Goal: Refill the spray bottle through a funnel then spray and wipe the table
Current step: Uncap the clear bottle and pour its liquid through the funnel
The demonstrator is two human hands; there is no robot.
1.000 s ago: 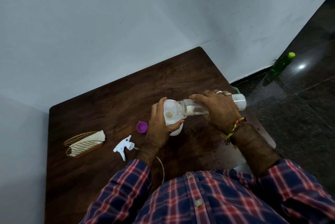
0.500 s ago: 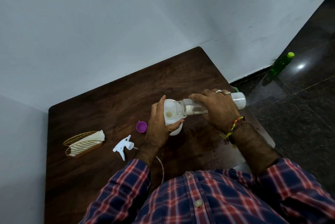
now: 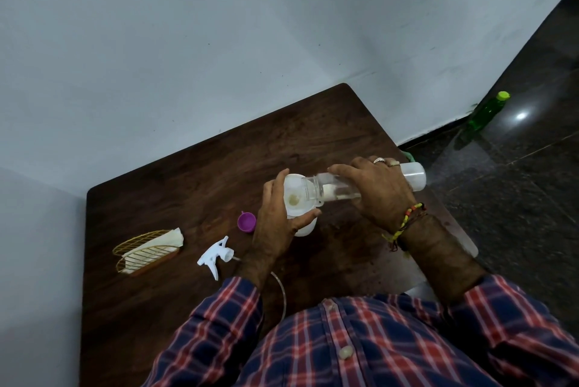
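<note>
My left hand (image 3: 279, 223) grips a white spray bottle (image 3: 305, 228) standing on the brown table (image 3: 194, 186), with a white funnel (image 3: 294, 197) in its neck. My right hand (image 3: 379, 192) holds a clear refill bottle (image 3: 413, 175) tipped sideways, its mouth over the funnel. The bottle's white trigger head (image 3: 216, 255) lies on the table to the left with its tube trailing. A purple cap (image 3: 246, 222) rests beside my left hand.
A gold wire holder (image 3: 144, 250) with folded white cloth or napkins sits at the table's left. A green bottle (image 3: 487, 110) stands on the dark floor by the wall, right of the table. White walls border the table's far and left sides.
</note>
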